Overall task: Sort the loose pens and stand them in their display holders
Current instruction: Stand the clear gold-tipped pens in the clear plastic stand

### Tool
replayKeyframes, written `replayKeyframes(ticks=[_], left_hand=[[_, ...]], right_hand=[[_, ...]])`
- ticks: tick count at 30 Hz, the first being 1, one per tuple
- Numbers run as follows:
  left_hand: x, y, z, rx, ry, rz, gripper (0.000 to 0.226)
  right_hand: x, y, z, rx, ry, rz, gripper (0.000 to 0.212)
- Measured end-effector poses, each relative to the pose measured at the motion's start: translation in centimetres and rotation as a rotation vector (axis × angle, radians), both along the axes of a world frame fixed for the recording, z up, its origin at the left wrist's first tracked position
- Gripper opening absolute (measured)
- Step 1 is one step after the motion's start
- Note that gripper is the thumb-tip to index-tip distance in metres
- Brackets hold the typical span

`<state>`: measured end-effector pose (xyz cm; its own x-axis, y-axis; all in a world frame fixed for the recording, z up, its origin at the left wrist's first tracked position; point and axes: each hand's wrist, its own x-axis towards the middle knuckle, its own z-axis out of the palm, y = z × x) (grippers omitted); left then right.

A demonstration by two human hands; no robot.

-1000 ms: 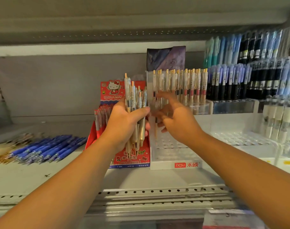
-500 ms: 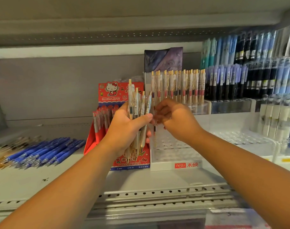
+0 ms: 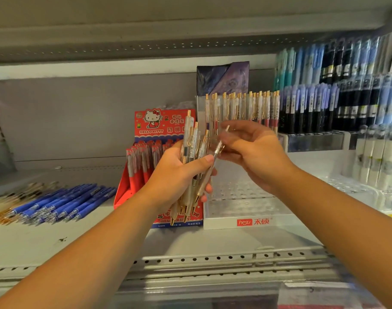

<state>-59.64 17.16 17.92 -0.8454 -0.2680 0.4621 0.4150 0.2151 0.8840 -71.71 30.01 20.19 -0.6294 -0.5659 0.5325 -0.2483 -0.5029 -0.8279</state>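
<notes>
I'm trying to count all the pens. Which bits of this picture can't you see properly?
All in the head view:
1. Bunch of pens: the left hand wraps their middles, count unclear.
2. Single pen pinched by the right hand: motion-blurred; its lower end is behind the left thumb.
3. Loose gold pens: blurred, cut off by the left edge.
4. Racked pens: blurred, cut off by the right edge.

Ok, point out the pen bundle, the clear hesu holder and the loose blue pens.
pen bundle [image 3: 190,139]: head view, on an upper clear barrel by its gold clip.
clear hesu holder [image 3: 253,222]: head view, on its front label strip.
loose blue pens [image 3: 63,201]: head view, on the middle of the pile.
</notes>
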Motion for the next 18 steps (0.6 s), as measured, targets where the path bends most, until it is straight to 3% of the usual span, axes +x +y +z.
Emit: replayKeyframes(ticks=[3,7,12,18], left_hand=[[0.0,0.1,0.0,0.008,-0.004,0.017,0.021],[-0.1,0.0,0.0,-0.015,0.011,0.115,0.019],[-0.2,-0.2,-0.1,-0.036,0.043,0.183,0.016],[-0.4,-0.1,-0.1,-0.036,0.047,0.172,0.016]], right_hand=[[-0.8,0.9,0.3,-0.091,-0.115,-0.073,0.026],[-1.6,1.6,0.7,-0.1,-0.081,-0.27,0.021],[-2.0,1.5,0.6,-0.058,0.132,-0.423,0.024],[-2.1,0.9,0.0,0.001,0.3,-0.446,0.024]])
